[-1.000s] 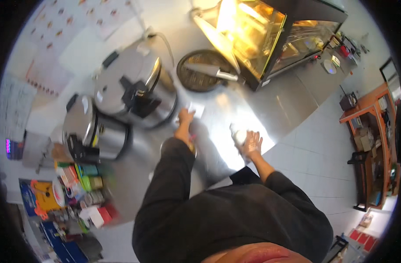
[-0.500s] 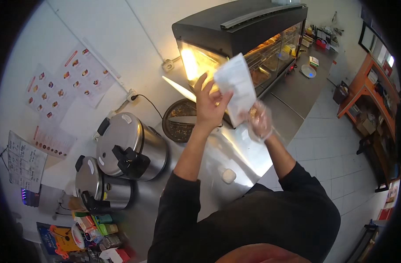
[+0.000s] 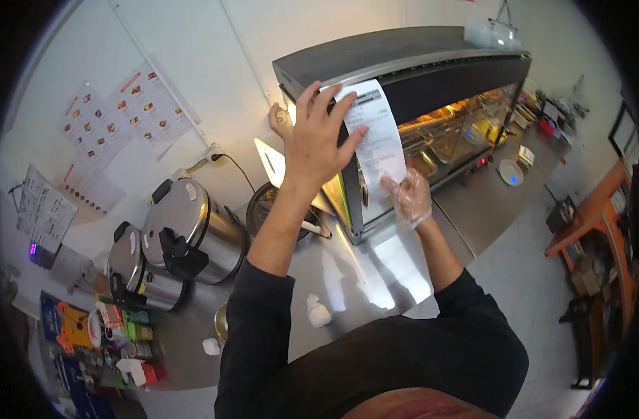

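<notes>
A long white printed receipt [image 3: 381, 143] is up against the near end of the black food warmer [image 3: 382, 59]. My bare left hand [image 3: 312, 136] has its fingers stretched and spread; fingertips and thumb touch the paper's upper left side. My right hand [image 3: 411, 199], in a clear plastic glove, pinches the receipt near its lower end. Behind my left forearm sits a round dark pan [image 3: 262, 202], partly hidden, with a pale board [image 3: 269, 162] standing by the wall. Inside the lit warmer, browned food [image 3: 441, 112] shows through the glass.
Two steel lidded cookers [image 3: 187, 230] stand on the steel counter [image 3: 365, 269] at left. White lumps [image 3: 319, 314] lie near my body. Packets and small boxes [image 3: 127, 342] crowd the lower left. A white plate [image 3: 510, 172] rests far right; orange shelving [image 3: 591, 230] stands across the floor.
The receipt has moved from in front of the warmer to against its end, its print now facing me. My left hand has risen and spread its fingers; the view has shifted.
</notes>
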`<state>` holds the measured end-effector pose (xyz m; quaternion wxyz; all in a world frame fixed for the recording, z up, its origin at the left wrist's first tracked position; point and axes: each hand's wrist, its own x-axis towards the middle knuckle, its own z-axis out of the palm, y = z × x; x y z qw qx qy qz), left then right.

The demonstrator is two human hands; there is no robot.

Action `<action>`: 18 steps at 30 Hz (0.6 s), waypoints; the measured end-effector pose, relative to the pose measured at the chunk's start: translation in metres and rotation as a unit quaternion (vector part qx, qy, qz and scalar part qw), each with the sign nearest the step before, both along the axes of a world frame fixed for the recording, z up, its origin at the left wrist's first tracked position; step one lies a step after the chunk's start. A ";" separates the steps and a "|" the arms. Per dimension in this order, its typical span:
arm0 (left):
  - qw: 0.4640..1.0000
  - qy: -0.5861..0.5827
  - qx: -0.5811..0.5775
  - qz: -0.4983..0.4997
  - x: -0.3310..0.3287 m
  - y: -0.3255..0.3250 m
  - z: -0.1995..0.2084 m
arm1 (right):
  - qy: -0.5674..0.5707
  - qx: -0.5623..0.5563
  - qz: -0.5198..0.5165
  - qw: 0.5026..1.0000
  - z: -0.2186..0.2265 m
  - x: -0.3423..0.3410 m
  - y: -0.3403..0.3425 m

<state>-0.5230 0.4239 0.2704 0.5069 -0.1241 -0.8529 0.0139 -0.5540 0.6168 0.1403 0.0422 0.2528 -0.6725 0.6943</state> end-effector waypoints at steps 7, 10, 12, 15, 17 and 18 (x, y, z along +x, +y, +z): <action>0.989 0.011 -0.051 0.142 -0.001 0.032 -0.004 | -0.015 0.075 0.083 0.994 -0.016 -0.040 0.015; 0.979 0.034 -0.079 0.184 -0.010 0.043 -0.001 | 0.038 -0.035 0.117 0.992 -0.033 -0.054 0.016; 0.974 0.021 -0.083 0.209 -0.013 0.045 0.000 | 0.037 -0.113 0.150 0.982 -0.054 -0.063 0.013; 0.976 -0.020 -0.048 0.213 -0.006 0.057 -0.003 | -0.003 -0.081 0.190 0.978 -0.077 -0.066 0.027; 0.976 -0.011 -0.037 0.212 -0.006 0.059 -0.006 | -0.071 -0.067 0.194 0.976 -0.084 -0.058 0.036; 0.975 0.007 -0.042 0.219 -0.006 0.058 -0.010 | -0.076 -0.054 0.200 0.975 -0.094 -0.054 0.042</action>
